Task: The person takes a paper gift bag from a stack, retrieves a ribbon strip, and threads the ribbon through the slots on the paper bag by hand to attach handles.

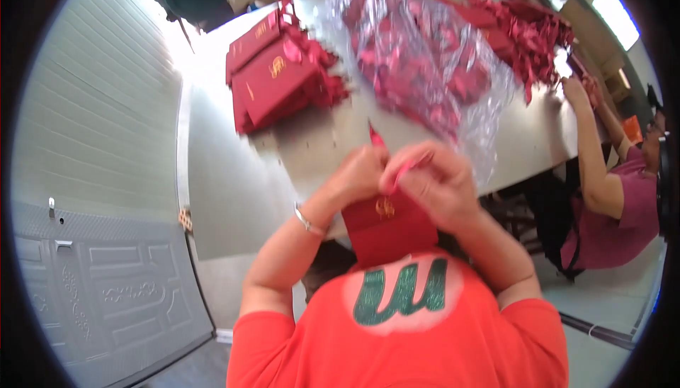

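A dark red paper gift bag [388, 231] with a gold emblem sits against the table's near edge, close to my body. Above its top edge my right hand [440, 184] is closed, pinching a bright pink-red ribbon [406, 170] between thumb and fingers. My left hand [360, 174] is closed right beside it, at the bag's upper left; a pointed red ribbon end [375, 135] sticks out past its knuckles. What lies inside the left fingers is mostly hidden, though the ribbon seems to run through them.
On the pale table [312, 154], a stack of red gift bags [273, 80] lies far left. A see-through plastic sack [425, 55] of red ribbons fills the middle. More ribboned red bags [520, 37] are heaped far right, where a co-worker [613, 211] sits handling something.
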Demonstrator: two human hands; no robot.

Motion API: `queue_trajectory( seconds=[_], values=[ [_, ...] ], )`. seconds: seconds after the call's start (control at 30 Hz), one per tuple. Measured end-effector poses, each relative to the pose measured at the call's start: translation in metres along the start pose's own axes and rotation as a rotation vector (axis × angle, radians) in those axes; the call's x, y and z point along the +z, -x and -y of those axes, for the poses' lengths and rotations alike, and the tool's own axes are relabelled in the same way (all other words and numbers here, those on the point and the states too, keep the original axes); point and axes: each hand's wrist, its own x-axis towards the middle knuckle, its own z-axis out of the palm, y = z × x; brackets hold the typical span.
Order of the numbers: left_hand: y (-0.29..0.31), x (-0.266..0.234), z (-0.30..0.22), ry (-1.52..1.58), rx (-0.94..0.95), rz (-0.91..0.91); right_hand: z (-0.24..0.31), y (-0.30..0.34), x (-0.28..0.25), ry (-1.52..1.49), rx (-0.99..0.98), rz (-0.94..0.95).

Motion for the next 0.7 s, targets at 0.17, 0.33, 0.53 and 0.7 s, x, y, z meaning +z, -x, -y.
queue_trajectory(
  seconds=[0.17, 0.33, 0.53, 0.7],
  values=[
    [0.009, -0.002, -0.025, 0.100, -0.044, 0.068, 0.005, -0.001, -0.005, 0.040, -0.121, 0.042],
    [0.007, -0.003, -0.028, 0.148, -0.095, 0.015, 0.009, -0.007, -0.017, 0.000, -0.167, 0.046],
    [0.004, -0.004, -0.021, 0.145, -0.109, 0.067, 0.030, -0.019, -0.016, 0.549, -0.477, -0.001],
    [0.003, -0.011, -0.021, 0.058, -0.054, 0.098, 0.033, -0.008, -0.007, 0.364, -0.327, 0.058]
  ],
)
